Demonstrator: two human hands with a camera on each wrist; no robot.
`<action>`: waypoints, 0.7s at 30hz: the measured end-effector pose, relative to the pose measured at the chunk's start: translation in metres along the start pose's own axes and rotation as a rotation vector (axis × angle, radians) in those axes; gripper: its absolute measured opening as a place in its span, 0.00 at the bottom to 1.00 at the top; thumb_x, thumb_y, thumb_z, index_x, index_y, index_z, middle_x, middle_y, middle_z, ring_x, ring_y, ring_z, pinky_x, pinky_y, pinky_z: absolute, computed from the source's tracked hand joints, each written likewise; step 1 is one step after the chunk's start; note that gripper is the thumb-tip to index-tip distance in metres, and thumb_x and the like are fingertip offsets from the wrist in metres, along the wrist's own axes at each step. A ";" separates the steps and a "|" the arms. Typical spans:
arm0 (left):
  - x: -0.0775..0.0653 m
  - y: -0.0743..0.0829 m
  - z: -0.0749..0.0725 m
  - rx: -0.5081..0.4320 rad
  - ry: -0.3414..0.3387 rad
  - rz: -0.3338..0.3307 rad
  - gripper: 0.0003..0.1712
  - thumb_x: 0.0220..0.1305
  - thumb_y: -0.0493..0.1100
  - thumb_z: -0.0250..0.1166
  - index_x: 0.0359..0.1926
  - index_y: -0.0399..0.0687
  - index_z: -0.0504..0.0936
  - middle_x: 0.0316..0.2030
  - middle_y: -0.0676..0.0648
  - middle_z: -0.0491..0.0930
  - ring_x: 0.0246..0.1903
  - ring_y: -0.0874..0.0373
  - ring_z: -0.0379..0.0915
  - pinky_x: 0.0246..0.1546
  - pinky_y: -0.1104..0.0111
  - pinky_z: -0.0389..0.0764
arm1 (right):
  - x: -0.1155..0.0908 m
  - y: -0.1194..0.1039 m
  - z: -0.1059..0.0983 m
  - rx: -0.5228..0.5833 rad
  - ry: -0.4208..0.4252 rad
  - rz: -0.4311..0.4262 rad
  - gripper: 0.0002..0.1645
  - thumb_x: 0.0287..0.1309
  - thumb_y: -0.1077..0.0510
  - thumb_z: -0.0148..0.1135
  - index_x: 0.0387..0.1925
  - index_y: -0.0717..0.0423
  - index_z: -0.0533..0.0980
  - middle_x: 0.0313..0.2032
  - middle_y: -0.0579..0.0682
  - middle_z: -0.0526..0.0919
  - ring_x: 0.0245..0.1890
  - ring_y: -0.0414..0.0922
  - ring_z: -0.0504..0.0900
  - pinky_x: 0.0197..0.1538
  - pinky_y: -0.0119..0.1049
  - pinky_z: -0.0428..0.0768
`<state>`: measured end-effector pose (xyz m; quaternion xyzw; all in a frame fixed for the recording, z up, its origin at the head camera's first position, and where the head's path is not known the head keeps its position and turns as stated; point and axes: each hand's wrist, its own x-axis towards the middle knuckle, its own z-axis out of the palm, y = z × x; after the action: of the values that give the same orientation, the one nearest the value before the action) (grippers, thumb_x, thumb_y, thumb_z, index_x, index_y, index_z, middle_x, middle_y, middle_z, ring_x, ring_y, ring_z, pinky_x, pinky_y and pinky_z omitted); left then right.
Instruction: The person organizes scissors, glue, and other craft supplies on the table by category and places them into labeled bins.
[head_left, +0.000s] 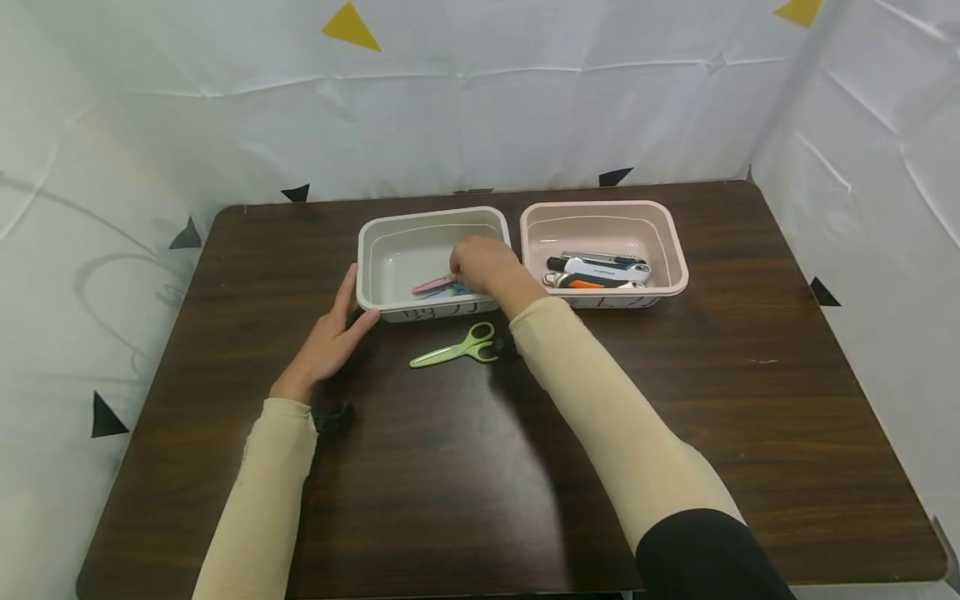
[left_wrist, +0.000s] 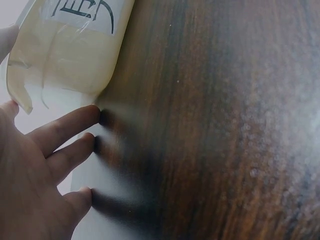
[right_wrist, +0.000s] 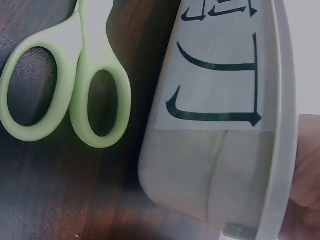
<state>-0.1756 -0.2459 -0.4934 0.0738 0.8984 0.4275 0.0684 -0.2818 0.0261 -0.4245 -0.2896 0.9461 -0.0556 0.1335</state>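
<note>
My left hand rests at the left end of a white bin, its thumb at the front corner and its fingers spread along the side. In the left wrist view several fingertips of the left hand reach down to the table beside the bin. My right hand reaches into that bin, fingers curled at pink scissors, whose handle they hide. Under these lies something blue, partly covered. Green scissors lie on the table before the bin, handles to the right.
A pink bin stands just right of the white one, with utility knives inside, one with an orange part. Handwritten labels mark the bins' fronts. White sheeting rises behind the dark wooden table.
</note>
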 end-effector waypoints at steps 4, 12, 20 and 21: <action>-0.001 0.002 0.001 0.001 -0.001 -0.003 0.45 0.70 0.65 0.53 0.73 0.88 0.30 0.75 0.49 0.50 0.72 0.38 0.49 0.62 0.33 0.50 | -0.002 0.001 -0.002 -0.002 -0.012 -0.004 0.14 0.67 0.50 0.60 0.48 0.49 0.85 0.48 0.47 0.84 0.51 0.47 0.79 0.56 0.44 0.74; 0.000 0.002 0.000 0.005 0.013 0.012 0.44 0.70 0.64 0.53 0.73 0.88 0.31 0.75 0.49 0.52 0.72 0.40 0.50 0.63 0.34 0.51 | -0.004 0.002 -0.006 -0.011 -0.025 -0.024 0.16 0.69 0.50 0.59 0.52 0.50 0.83 0.50 0.49 0.84 0.53 0.48 0.79 0.58 0.44 0.73; -0.001 0.002 0.001 0.011 0.007 0.002 0.44 0.70 0.65 0.52 0.73 0.87 0.30 0.75 0.49 0.51 0.72 0.39 0.49 0.63 0.34 0.50 | -0.006 0.002 -0.010 0.002 -0.035 -0.048 0.17 0.68 0.53 0.59 0.53 0.52 0.82 0.51 0.51 0.83 0.54 0.50 0.78 0.59 0.45 0.72; -0.001 0.003 0.001 0.013 0.005 0.004 0.44 0.70 0.65 0.52 0.73 0.88 0.30 0.75 0.49 0.50 0.72 0.39 0.48 0.63 0.33 0.50 | -0.006 0.003 -0.011 0.004 -0.034 -0.052 0.17 0.68 0.54 0.59 0.54 0.52 0.82 0.52 0.51 0.83 0.55 0.50 0.78 0.60 0.44 0.71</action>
<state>-0.1741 -0.2439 -0.4919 0.0748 0.9012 0.4219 0.0647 -0.2810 0.0322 -0.4134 -0.3148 0.9358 -0.0563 0.1487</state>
